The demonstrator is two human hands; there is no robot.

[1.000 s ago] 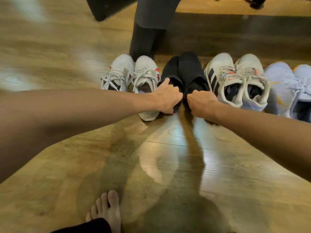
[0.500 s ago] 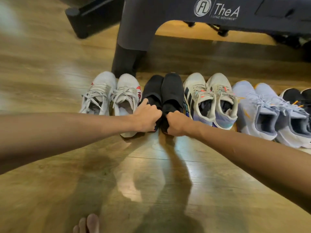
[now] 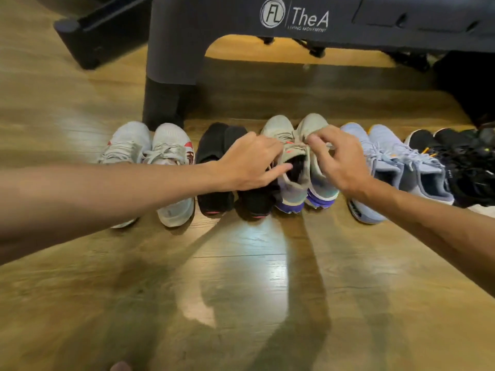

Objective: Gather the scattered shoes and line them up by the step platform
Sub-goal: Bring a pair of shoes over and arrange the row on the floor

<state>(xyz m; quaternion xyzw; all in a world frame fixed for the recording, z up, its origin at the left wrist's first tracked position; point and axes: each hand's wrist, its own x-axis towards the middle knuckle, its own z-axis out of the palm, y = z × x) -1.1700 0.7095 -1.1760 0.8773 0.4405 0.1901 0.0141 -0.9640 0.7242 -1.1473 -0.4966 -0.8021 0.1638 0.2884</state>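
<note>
Fingers (image 3: 278,168) of the left hand (image 3: 249,163) curl round the collar of the left shoe of the cream-and-purple lace-up trainers (image 3: 292,180), with the thumb poking into its dark opening. Over on the other side, the right hand (image 3: 338,159) has its fingers bent at the laces of the right shoe of that pair; I cannot tell if they really pinch anything.

That pair sits in the middle of a row on the shiny wooden floor (image 3: 241,290), just in front of the dark grey step platform with white letters (image 3: 294,20). Each shoe lies long-ways from heel to toe, with toes pointing at the platform and heels pointing back at the person. Their tops are pale cream with little orange marks, and the heels are purple and light green.

To their left stand the plain black slip-on shoes (image 3: 217,183), then the white mesh trainers with red marks (image 3: 171,156). To their right come the light blue trainers (image 3: 385,162) and the black trainers (image 3: 455,162).
</note>
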